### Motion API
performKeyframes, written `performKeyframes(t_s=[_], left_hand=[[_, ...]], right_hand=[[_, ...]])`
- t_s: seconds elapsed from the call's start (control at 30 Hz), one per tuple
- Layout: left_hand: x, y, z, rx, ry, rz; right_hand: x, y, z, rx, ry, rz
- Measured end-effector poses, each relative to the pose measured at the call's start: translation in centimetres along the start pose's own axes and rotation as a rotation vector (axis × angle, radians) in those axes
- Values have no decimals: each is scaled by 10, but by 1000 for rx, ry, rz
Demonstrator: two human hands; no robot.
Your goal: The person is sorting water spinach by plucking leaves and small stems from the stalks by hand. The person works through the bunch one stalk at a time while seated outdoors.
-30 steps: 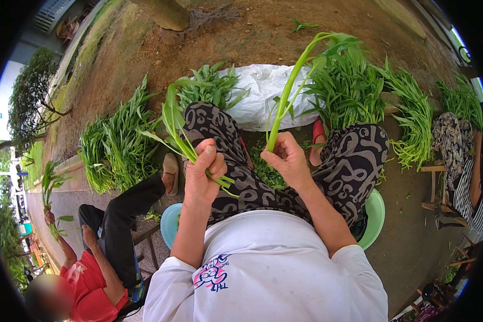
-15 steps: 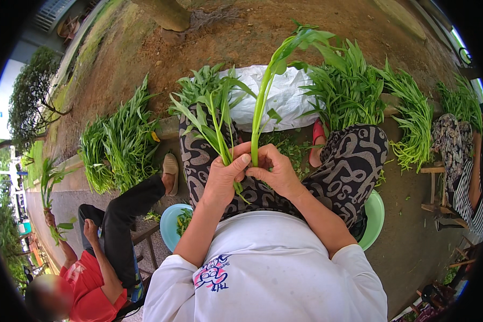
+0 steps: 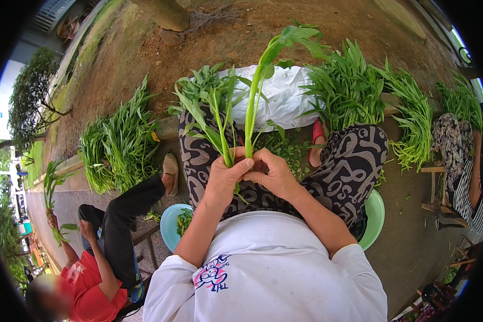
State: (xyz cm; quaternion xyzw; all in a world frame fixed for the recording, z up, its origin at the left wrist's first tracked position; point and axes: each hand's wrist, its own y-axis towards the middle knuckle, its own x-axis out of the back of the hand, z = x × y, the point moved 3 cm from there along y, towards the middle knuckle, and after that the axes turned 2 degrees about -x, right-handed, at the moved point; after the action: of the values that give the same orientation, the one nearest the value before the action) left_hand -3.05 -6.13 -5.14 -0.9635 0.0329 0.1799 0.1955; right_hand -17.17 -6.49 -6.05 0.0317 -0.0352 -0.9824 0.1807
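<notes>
My left hand (image 3: 225, 176) is closed around a small bunch of leafy water spinach stems (image 3: 220, 129), their lower ends poking out below the fist. A thicker, pale green water spinach stalk (image 3: 255, 99) rises upright between both hands, its leafy top bending right. Its base disappears between my left thumb and the fingers of my right hand (image 3: 276, 173). Those right fingers are pinched together at the base, touching the left hand. Both hands are above my lap, over patterned dark trousers (image 3: 346, 166).
A white sack (image 3: 284, 102) lies ahead, with water spinach heaps (image 3: 349, 88) beside it and another pile (image 3: 121, 139) at left. A blue basin (image 3: 169, 228) and a green basin (image 3: 377, 220) flank me. A person in red (image 3: 94, 282) sits at left holding stems; another sits far right.
The thick stalk has shifted slightly left and lower, closer to the bunch in my left hand. My right fingers have moved in against the left thumb. The person at left has raised a hand slightly.
</notes>
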Motion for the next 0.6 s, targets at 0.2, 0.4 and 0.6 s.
performKeyframes(t_s=[0.2,0.4,0.6], left_hand=[[6,0,-12,-56,41,-18],[15,-4,-22,-59,-44,34],[26,-15,-43,-76,-97,56]], right_hand=[[6,1,-16,-65,78,-37],[12,3,-20,-206,223,-63],[39,6,-15,-156,210,-309]])
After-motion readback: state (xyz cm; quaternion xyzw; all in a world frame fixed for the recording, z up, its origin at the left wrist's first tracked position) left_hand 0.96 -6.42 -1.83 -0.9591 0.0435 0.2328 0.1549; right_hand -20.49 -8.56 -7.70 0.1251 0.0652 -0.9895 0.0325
